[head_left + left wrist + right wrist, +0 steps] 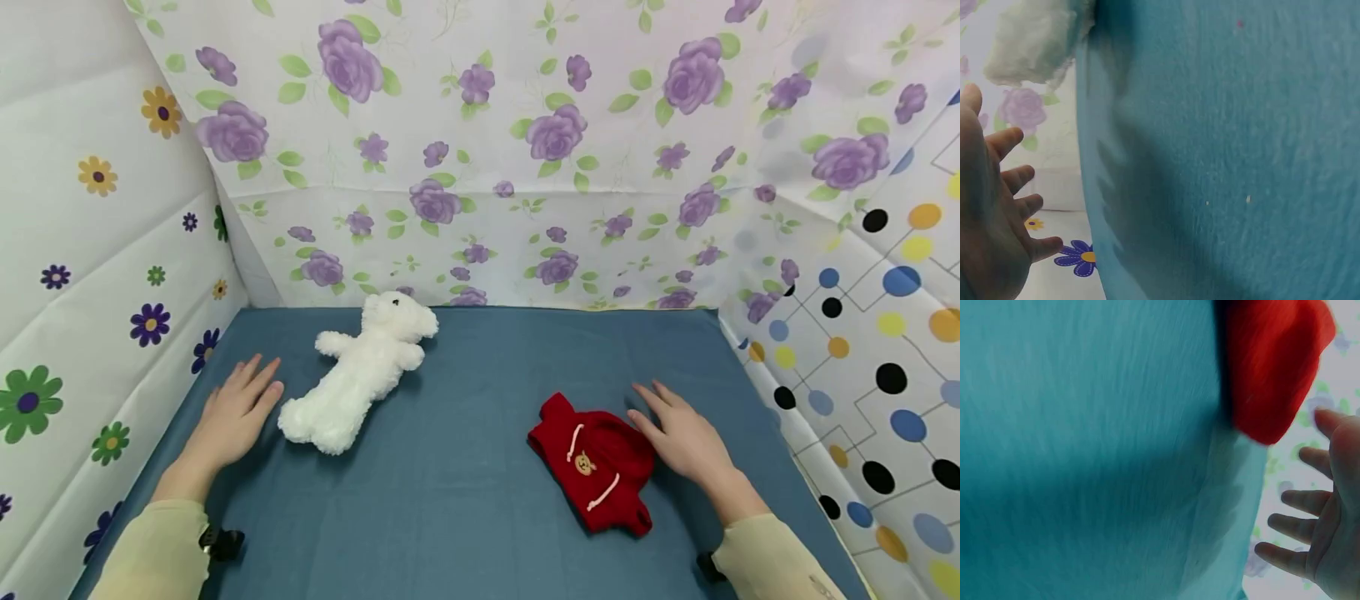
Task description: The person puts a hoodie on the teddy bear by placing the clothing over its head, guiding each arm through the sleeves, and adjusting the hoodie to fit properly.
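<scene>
A white fluffy stuffed animal (358, 371) lies on the blue cloth left of the middle, its head toward the back right. My left hand (236, 414) hovers just left of its lower end, fingers spread and holding nothing. In the left wrist view, part of the white plush (1035, 40) shows above the fingers. Right of the middle lies a small red hoodie (596, 467) with white drawstrings and a bear-face patch. Beside its right edge is my right hand (686, 437), fingers extended, with nothing held. The right wrist view shows a red end of the hoodie (1275, 369) near the thumb.
The blue cloth (450, 517) covers the table between both items. A purple-flowered sheet (495, 150) rises at the back. A daisy-print sheet (90, 275) stands on the left, and a dotted sheet (862, 400) on the right.
</scene>
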Action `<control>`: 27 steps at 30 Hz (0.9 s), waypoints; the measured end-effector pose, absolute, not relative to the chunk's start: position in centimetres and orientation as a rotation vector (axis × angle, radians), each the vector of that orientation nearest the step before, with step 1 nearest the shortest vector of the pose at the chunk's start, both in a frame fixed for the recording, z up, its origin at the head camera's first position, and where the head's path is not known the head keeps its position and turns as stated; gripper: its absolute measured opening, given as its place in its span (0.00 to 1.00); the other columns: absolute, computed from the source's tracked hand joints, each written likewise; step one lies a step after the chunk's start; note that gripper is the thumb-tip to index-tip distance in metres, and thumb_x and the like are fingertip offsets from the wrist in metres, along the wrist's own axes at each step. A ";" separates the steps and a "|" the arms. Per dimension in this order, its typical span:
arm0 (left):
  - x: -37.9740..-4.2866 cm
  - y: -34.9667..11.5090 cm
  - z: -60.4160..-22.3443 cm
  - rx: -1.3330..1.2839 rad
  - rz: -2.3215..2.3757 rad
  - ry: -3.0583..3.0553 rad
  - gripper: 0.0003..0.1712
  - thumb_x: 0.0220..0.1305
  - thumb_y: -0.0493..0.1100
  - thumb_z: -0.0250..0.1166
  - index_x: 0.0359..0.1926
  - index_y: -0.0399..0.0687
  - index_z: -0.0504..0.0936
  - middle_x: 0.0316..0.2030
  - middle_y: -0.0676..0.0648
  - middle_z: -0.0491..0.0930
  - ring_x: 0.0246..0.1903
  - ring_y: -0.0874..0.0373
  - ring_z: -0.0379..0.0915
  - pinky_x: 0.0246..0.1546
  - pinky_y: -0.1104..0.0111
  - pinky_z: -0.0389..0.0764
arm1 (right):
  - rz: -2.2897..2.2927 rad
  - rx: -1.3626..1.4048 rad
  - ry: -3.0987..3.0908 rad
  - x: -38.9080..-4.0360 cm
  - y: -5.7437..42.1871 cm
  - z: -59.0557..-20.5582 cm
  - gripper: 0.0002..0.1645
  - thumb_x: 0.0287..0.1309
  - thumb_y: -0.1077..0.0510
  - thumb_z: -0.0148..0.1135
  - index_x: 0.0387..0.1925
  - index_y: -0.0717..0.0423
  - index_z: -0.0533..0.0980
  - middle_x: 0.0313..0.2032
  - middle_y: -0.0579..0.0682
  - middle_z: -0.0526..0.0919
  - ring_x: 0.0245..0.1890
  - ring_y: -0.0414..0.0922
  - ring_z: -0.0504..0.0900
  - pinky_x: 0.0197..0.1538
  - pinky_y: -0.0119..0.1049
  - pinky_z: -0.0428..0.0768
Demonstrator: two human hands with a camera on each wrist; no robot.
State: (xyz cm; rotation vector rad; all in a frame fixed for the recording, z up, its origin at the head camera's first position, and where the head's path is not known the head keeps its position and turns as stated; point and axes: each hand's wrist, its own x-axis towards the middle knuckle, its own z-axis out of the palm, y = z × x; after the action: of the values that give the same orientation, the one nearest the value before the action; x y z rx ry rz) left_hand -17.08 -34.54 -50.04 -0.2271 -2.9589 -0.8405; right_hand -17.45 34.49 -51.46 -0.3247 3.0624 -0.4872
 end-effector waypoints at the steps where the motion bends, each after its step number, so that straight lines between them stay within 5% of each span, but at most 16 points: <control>1: -16.9 -34.4 -50.0 -0.218 -0.858 -2.931 0.37 0.88 0.57 0.43 0.83 0.38 0.58 0.81 0.26 0.49 0.79 0.22 0.38 0.67 0.21 0.41 | -0.501 -0.324 3.073 -17.1 34.3 -51.3 0.38 0.81 0.38 0.55 0.81 0.52 0.66 0.78 0.70 0.62 0.73 0.72 0.66 0.63 0.74 0.71; 10: -15.4 -31.8 -48.8 -0.228 -0.973 -2.606 0.27 0.87 0.48 0.51 0.74 0.34 0.74 0.74 0.28 0.67 0.71 0.22 0.61 0.67 0.28 0.59 | -0.612 -0.224 3.064 -14.3 32.2 -50.3 0.27 0.77 0.46 0.64 0.69 0.52 0.80 0.65 0.64 0.81 0.64 0.65 0.80 0.57 0.68 0.79; 14: -15.1 -29.9 -48.1 -0.283 -0.983 -2.438 0.20 0.83 0.42 0.57 0.65 0.35 0.82 0.68 0.32 0.76 0.67 0.27 0.69 0.63 0.32 0.66 | -0.649 -0.210 3.070 -13.4 31.5 -49.6 0.20 0.73 0.48 0.68 0.61 0.50 0.85 0.57 0.58 0.86 0.52 0.57 0.86 0.47 0.57 0.85; 16: -14.9 -29.0 -47.7 -0.308 -0.976 -2.366 0.17 0.81 0.39 0.59 0.62 0.36 0.85 0.65 0.35 0.79 0.65 0.31 0.72 0.66 0.42 0.70 | -0.669 -0.207 3.058 -13.0 31.1 -49.2 0.17 0.72 0.49 0.70 0.57 0.48 0.87 0.52 0.54 0.88 0.43 0.50 0.86 0.40 0.50 0.85; 21: -14.6 -26.5 -46.7 -0.404 -0.963 -2.214 0.13 0.77 0.36 0.62 0.54 0.38 0.89 0.58 0.40 0.85 0.58 0.37 0.78 0.62 0.73 0.66 | -0.682 -0.178 2.987 -12.0 30.0 -48.4 0.07 0.70 0.50 0.72 0.46 0.44 0.87 0.32 0.42 0.84 0.26 0.40 0.77 0.28 0.39 0.76; 27: -14.6 -22.7 -46.2 -0.537 -0.991 -2.198 0.11 0.73 0.33 0.63 0.51 0.40 0.90 0.52 0.42 0.86 0.53 0.42 0.80 0.58 0.68 0.71 | -0.633 -0.150 2.927 -10.3 28.6 -48.0 0.10 0.65 0.47 0.77 0.32 0.40 0.82 0.19 0.37 0.76 0.18 0.39 0.73 0.24 0.36 0.73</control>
State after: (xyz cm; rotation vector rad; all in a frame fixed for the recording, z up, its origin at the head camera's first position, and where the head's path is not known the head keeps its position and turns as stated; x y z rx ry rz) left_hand -14.62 -22.70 -46.21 -0.5374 -2.1985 -0.9909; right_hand -10.30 28.57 -48.04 -0.1501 2.9265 -0.6328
